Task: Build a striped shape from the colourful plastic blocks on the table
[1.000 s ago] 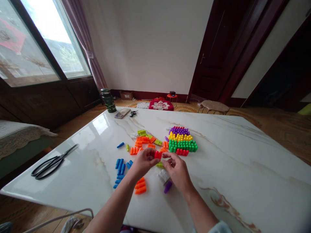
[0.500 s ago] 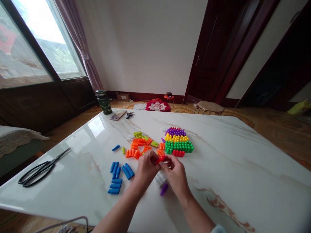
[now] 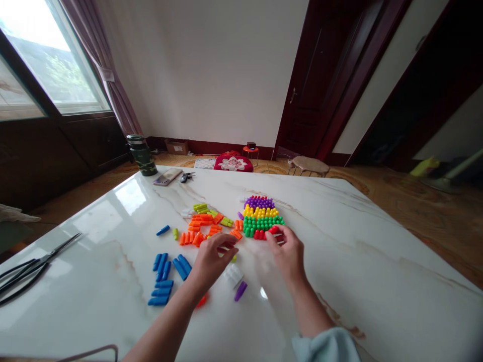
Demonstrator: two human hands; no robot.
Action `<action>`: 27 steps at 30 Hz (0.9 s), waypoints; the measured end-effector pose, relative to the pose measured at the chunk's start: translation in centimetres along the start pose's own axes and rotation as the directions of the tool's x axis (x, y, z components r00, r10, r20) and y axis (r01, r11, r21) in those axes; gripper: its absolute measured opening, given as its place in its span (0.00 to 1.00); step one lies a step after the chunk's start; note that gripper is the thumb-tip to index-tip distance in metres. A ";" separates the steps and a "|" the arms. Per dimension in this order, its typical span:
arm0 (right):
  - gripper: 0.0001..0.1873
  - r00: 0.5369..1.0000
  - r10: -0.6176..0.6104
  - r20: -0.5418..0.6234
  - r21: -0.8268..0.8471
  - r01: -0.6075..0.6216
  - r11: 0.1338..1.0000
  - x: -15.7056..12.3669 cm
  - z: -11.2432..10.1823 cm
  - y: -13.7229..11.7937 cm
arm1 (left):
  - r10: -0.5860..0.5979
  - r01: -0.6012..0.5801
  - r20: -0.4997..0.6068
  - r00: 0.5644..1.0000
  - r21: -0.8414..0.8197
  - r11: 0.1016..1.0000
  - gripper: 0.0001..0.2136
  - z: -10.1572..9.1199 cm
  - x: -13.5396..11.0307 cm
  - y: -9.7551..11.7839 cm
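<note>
My right hand [image 3: 289, 251] has its fingers and thumb closed on a red bullet-shaped plastic piece [image 3: 274, 230], at the right end of a short row of red pieces [image 3: 259, 235]. Directly behind that row stand upright rows of green pieces [image 3: 264, 223], yellow pieces [image 3: 260, 212] and purple pieces [image 3: 259, 202], with red ones at the back. My left hand [image 3: 213, 254] is bent with thumb and fingers apart, holding nothing, just in front of the lying orange pieces [image 3: 202, 219]. White pieces [image 3: 233, 275] and a purple piece [image 3: 240, 291] lie between my forearms.
Blue pieces [image 3: 161, 291] lie to the left, and lime-green pieces [image 3: 200, 207] lie behind the orange ones. Black-handled scissors [image 3: 37, 266] rest at the table's left. A camouflage flask [image 3: 141, 157], a phone [image 3: 168, 176] and keys [image 3: 185, 177] are at the far left edge.
My hands have parted. The right has carried the red piece to the end of the red row, while the left has let go and opened. The view has turned slightly right.
</note>
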State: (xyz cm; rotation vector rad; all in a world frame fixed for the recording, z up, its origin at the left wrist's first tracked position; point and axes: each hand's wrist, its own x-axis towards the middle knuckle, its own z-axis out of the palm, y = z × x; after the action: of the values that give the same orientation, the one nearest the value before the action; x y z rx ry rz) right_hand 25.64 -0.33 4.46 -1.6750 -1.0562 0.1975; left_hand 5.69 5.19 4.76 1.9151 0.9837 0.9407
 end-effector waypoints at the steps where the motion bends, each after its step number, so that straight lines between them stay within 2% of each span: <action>1: 0.15 0.998 0.020 -0.059 -0.075 -0.024 0.997 0.9 -0.7 1.1 | -0.014 0.014 -0.019 1.000 0.007 1.000 0.07 -0.2 0.0 -0.1; 3: 0.13 0.997 0.052 -0.065 -0.238 -0.066 0.969 2.3 -1.8 3.3 | -0.034 0.034 -0.037 0.999 0.010 0.999 0.07 -0.3 0.1 -0.4; 6: 0.12 0.996 0.082 0.025 -0.365 -0.067 0.929 3.1 -2.1 5.7 | -0.039 0.040 -0.024 0.999 0.021 0.999 0.07 -0.3 0.2 -0.5; 10: 0.12 0.991 0.094 0.097 -0.318 -0.059 0.946 2.6 -0.9 6.5 | -0.027 0.027 0.004 1.000 0.054 0.998 0.07 -0.3 0.2 -0.1; 16: 0.17 0.987 0.139 0.080 -0.177 -0.123 0.976 2.3 -0.6 6.2 | -0.021 0.023 -0.013 1.000 0.132 0.991 0.07 -0.8 0.2 0.0; 21: 0.11 0.990 0.095 0.108 -0.238 -0.067 0.969 2.6 -0.5 6.5 | -0.039 0.038 0.000 0.999 0.134 0.990 0.08 -0.7 0.2 -0.2; 27: 0.11 0.993 0.062 0.096 -0.311 -0.029 0.950 2.9 0.2 6.8 | -0.073 0.071 0.015 0.997 0.127 0.989 0.08 -0.9 0.3 0.1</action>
State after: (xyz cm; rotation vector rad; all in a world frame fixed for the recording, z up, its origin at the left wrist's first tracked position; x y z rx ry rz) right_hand 30.93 1.81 -0.30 -1.9905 -1.1732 0.1565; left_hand 5.07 5.68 5.27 1.9754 1.1171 0.8335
